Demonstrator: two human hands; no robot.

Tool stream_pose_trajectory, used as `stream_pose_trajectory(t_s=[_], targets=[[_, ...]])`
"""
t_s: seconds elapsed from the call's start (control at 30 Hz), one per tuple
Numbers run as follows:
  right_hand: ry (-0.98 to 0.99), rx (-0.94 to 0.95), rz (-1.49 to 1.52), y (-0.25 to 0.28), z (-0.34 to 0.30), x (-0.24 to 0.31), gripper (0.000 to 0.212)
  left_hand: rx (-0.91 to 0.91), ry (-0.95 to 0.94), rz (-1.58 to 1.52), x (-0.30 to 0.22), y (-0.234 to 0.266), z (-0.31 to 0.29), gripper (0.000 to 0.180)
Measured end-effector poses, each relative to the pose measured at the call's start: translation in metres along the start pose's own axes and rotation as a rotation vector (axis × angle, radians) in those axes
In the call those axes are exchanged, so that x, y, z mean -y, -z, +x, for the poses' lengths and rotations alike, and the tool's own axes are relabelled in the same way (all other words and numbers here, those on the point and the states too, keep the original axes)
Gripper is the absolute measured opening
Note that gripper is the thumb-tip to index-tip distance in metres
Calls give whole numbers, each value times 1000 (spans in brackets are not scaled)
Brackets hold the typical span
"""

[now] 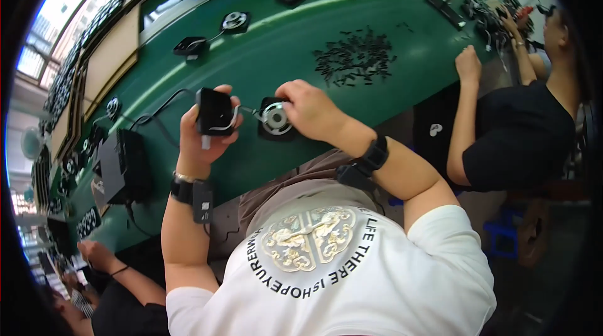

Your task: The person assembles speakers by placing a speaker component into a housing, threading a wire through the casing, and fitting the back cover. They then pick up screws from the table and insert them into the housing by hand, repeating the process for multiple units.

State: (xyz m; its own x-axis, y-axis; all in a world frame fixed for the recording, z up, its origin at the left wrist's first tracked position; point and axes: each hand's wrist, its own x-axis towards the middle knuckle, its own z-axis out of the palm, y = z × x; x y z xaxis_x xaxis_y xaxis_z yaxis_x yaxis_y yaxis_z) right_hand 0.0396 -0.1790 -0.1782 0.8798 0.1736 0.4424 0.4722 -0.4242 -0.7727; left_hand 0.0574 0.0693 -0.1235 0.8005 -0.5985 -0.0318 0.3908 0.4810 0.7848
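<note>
Box (212,110): black, raised among the fingers of the left hand (196,151), a pale wire (227,126) across its face.
Left grip: fingers bent around the box's sides, holding it.
Speaker (275,119): silver and round in a black frame, at the right hand's (312,112) fingertips.
Right fingers: curled, close together — pinching or merely touching, I cannot tell.
Strips (355,56): black heap on the green table (276,59) — beyond the right fingers.

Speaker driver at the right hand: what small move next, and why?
I'd probably bring the speaker driver gently toward the black housing: the right hand is at the driver's edge, the left hand holds the housing, and a thin wire between both parts favours keeping them close.
</note>
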Motion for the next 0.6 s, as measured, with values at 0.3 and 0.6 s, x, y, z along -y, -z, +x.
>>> stream_pose_trajectory(t_s=[0.3,0.6], targets=[[88,59,-16,-23,0,2,20,-150,-95,685,-23,-33,4,59],[-248,141,918,5,6,41,33,49,-255,1897,-23,-101,11,71]])
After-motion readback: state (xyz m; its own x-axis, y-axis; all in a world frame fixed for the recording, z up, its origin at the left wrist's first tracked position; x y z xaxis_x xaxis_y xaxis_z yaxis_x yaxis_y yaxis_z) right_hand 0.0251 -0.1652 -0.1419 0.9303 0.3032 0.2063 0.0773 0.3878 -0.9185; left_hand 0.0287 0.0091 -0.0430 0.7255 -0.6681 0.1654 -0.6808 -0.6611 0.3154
